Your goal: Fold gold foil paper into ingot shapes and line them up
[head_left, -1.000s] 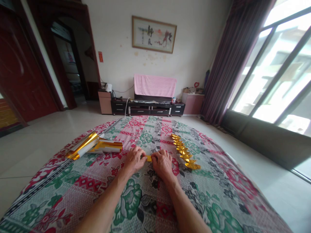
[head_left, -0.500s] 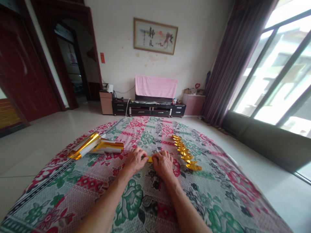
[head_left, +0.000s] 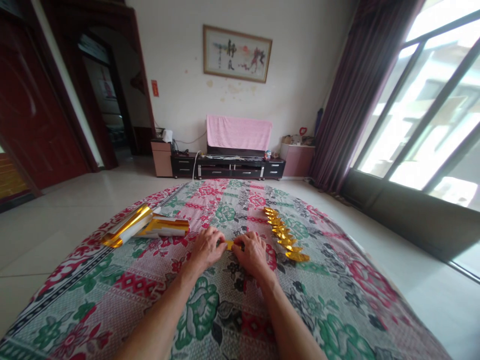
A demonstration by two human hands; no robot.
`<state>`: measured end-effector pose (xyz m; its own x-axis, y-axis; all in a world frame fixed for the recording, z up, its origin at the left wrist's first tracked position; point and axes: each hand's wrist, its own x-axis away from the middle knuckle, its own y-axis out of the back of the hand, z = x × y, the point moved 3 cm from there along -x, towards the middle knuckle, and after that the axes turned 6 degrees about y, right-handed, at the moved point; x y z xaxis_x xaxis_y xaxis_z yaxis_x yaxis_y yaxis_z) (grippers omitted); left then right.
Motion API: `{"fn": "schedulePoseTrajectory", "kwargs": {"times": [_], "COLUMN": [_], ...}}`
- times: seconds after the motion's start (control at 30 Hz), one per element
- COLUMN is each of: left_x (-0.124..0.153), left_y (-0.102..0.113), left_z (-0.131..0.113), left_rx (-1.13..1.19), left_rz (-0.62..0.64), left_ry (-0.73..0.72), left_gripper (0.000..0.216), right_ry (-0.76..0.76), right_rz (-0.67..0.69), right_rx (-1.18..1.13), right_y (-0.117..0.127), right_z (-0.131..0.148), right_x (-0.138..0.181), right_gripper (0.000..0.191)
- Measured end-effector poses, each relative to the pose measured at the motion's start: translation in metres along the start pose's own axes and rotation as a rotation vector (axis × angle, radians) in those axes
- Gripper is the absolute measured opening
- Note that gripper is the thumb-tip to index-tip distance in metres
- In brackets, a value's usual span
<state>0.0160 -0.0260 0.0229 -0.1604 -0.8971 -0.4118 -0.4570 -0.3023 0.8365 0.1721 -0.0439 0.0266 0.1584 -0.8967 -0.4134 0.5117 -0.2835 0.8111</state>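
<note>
A pale wall (head_left: pixel 172 45) behind, flowered cloth (head_left: pixel 228 310) spread wide below it, purple curtain (head_left: pixel 360 95) hanging right, black cabinet (head_left: pixel 230 169) under a pink towel (head_left: pixel 239 131). Gold rolls (head_left: pixel 129 225) lie left, folded gold pieces (head_left: pixel 284 235) line up right; mid-cloth, left hand (head_left: pixel 208 247) and right hand (head_left: pixel 252 250) pinch opposite ends of a little gold strip (head_left: pixel 230 245).

Bare left forearm (head_left: pixel 163 315) and bare right forearm (head_left: pixel 284 320), lower centre of the frame: both long, smooth and tapering to narrower wrists. The bare left hand (head_left: pixel 209 246) and bare right hand (head_left: pixel 252 251), mid-frame, show prominent knuckles.
</note>
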Motion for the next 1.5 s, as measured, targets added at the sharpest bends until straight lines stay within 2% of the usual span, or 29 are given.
{"fn": "schedulePoseTrajectory", "kwargs": {"times": [0.2,0.37,0.6,0.7,0.8,1.0,1.07,1.17,1.27,1.37,1.5], "left_x": [0.000,0.000,0.002,0.001,0.001,-0.001,-0.001,-0.002,-0.003,-0.005,-0.006], "left_y": [0.001,0.001,0.001,0.000,-0.001,0.002,0.005,0.008,0.006,0.000,-0.002], "left_z": [-0.001,-0.002,-0.002,-0.002,-0.002,-0.001,-0.001,0.001,0.003,0.005,0.007], "left_rx": [0.013,0.008,0.008,0.038,0.062,0.218,0.302,0.471,0.695,0.898,1.002], "left_rz": [-0.003,-0.013,-0.023,-0.008,0.010,-0.053,-0.082,-0.105,-0.020,0.062,0.067], "left_ry": [-0.002,0.003,-0.006,-0.032,-0.072,-0.078,-0.045,0.099,0.256,0.377,0.437], "left_gripper": [0.007,0.007,0.010,0.017,0.015,0.015,0.019,0.032,0.035,0.031,0.032], "right_ry": [0.007,0.003,0.037,0.069,0.083,0.139,0.130,0.049,-0.024,-0.060,-0.107], "right_rz": [0.060,0.058,-0.050,-0.068,-0.082,-0.114,-0.130,-0.183,-0.251,-0.257,-0.242], "right_rx": [-0.048,-0.026,0.023,0.022,0.011,-0.118,-0.212,-0.350,-0.494,-0.700,-0.923], "right_y": [0.003,0.005,0.007,0.007,0.006,0.006,0.006,0.004,-0.001,-0.009,-0.015], "right_z": [-0.015,-0.024,-0.012,-0.009,-0.009,-0.007,-0.007,-0.010,-0.013,-0.014,-0.012], "right_x": [-0.004,-0.005,0.001,0.002,0.002,-0.002,-0.004,-0.007,-0.010,-0.012,-0.013], "right_gripper": [0.014,0.022,0.018,0.016,0.012,0.008,0.010,0.012,0.013,0.014,0.017]}}
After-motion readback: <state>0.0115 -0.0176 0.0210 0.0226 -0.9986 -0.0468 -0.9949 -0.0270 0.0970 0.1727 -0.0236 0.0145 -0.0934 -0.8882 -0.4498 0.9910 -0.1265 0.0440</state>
